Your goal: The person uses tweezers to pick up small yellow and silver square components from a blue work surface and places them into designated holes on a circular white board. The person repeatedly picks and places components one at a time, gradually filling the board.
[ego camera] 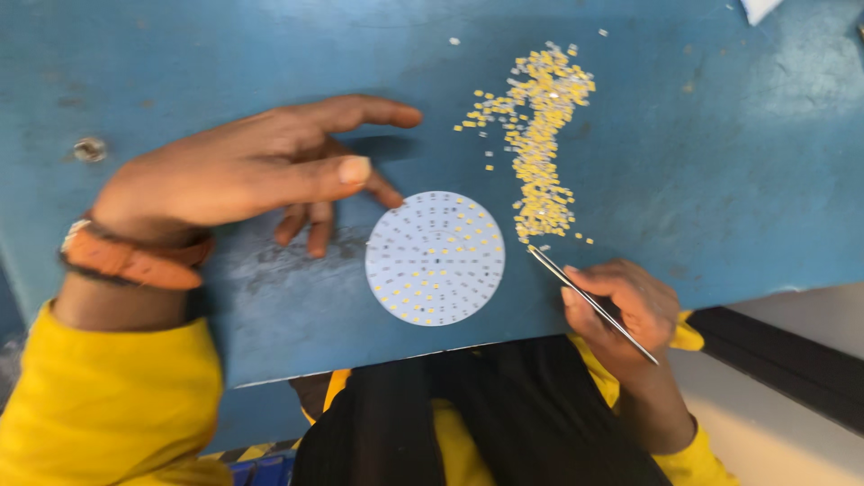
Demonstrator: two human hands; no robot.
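Here, left hand (pixel 243 171) splayed beside round board (pixel 435 257), right hand (pixel 621 306) pinching tweezers (pixel 589 302).

blue worktable (pixel 720 162) | round white board (pixel 435 257) | loose yellow chips (pixel 538 135)

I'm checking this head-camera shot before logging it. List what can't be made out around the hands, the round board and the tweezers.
- Tweezers tips: too blurred to tell whether they grip a chip.
- Left hand: curled fingertips hidden under the palm.
- Round board: markings too small.
- Yellow chips: blurred together.
- White scrap: cut by the top edge.
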